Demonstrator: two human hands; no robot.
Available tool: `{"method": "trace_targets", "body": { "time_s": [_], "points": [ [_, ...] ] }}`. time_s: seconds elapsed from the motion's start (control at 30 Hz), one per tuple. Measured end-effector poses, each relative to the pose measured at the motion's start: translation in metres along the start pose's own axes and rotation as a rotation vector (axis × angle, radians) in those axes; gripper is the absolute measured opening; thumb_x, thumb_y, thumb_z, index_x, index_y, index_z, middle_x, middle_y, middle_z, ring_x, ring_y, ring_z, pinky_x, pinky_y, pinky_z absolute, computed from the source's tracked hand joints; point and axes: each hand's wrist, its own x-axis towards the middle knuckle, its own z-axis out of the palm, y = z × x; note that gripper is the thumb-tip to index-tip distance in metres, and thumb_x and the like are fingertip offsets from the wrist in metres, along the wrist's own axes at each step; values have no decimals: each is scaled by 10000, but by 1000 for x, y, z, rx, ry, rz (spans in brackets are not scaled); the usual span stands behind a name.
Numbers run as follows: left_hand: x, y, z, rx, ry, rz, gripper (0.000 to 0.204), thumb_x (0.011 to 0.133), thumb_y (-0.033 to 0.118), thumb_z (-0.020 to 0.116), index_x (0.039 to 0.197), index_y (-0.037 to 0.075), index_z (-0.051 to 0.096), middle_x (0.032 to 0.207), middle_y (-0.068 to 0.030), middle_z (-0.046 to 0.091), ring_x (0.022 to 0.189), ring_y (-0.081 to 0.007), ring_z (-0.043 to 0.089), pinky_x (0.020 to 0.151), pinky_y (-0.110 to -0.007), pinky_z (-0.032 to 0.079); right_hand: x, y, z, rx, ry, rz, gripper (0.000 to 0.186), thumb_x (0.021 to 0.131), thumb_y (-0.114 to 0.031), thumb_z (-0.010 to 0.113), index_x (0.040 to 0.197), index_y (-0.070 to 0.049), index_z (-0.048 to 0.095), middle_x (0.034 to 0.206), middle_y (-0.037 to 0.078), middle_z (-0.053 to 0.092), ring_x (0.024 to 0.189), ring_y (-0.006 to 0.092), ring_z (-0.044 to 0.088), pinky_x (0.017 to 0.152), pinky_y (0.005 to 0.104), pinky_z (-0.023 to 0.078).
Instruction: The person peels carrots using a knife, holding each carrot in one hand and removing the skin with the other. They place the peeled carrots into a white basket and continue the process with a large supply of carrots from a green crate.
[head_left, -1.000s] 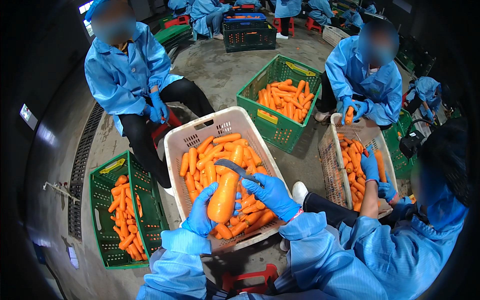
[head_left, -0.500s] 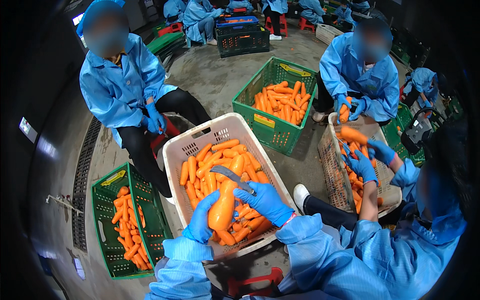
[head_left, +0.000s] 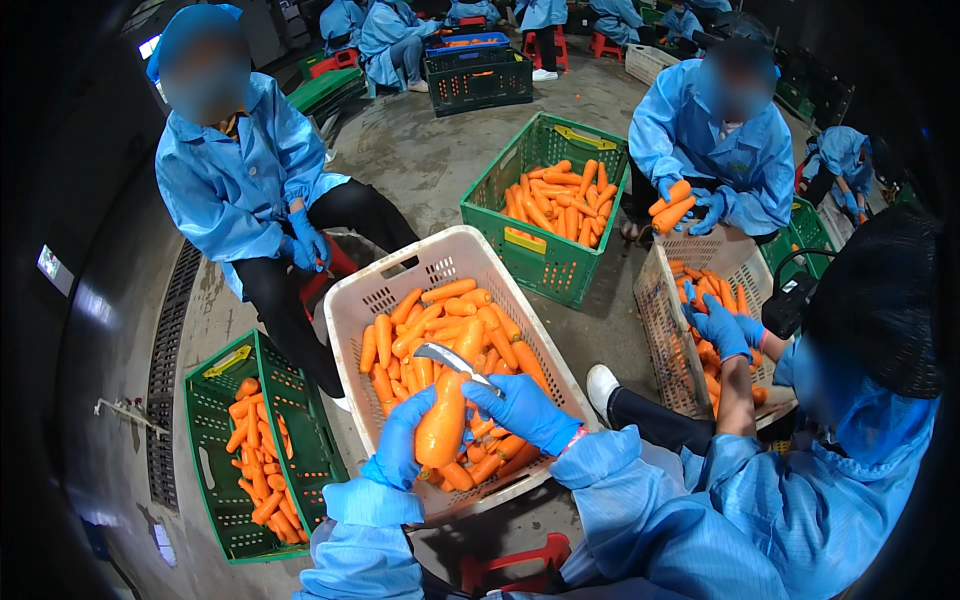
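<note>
In my gloved left hand (head_left: 400, 438) is a thick orange carrot (head_left: 440, 432), its wide end toward me. My right hand (head_left: 528, 410), also in a blue glove, is closed around the handle of a knife with a short curved blade (head_left: 447, 357). That blade lies across the far part of the carrot, at or close to its surface; I cannot tell whether it cuts in. Both hands are above a pale plastic crate (head_left: 352, 325) heaped with carrots (head_left: 455, 325), partly hidden by my hands.
A green crate of carrots (head_left: 222, 490) stands at the left, another green crate (head_left: 485, 235) beyond mine. At the right, a co-worker (head_left: 800, 470) sits close to my right arm by a second pale crate (head_left: 655, 340). A red stool (head_left: 520, 570) shows below.
The blade has tilted flatter and come slightly nearer across the carrot. At the right, a co-worker's hands have lowered into their crate; the person behind now holds two carrots.
</note>
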Motion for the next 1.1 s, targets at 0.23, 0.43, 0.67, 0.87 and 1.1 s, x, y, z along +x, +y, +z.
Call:
{"method": "trace_targets", "body": {
  "time_s": [0.23,0.43,0.67,0.87,1.1],
  "points": [
    [3,-6,5,54,93,146,420,933,324,477,1193,-2,524,1007,-136,620,792,-232,635,666,-337,555,4,3,10,189,-66,127,551,860,-546,543,866,-8,659,633,16,564,574,83,523,519,228,436],
    [0,0,4,22,36,76,409,934,340,484,1146,-5,544,968,-146,628,747,-237,637,660,-334,552,5,4,7,51,-8,51,540,881,-532,520,719,-25,609,605,24,553,495,75,493,454,215,401],
    [8,-6,-3,78,81,142,444,931,360,486,1176,-9,516,966,-169,632,738,-260,645,632,-339,550,2,-9,-1,231,-277,183,552,877,-563,493,693,-53,598,568,17,534,468,81,475,427,223,378],
    [10,4,-5,-403,-235,-38,603,923,469,438,1292,-6,411,1003,-187,611,797,-304,633,637,-413,562,7,-20,-24,387,-108,132,447,872,-490,557,696,-79,568,563,-5,510,439,61,432,403,211,338],
    [10,-4,-5,-408,-151,-100,596,931,462,420,1312,6,386,1019,-189,597,831,-311,638,658,-424,577,8,-9,-23,153,27,107,442,819,-493,635,823,-51,634,636,7,564,526,77,503,475,217,405]
  ]
}}
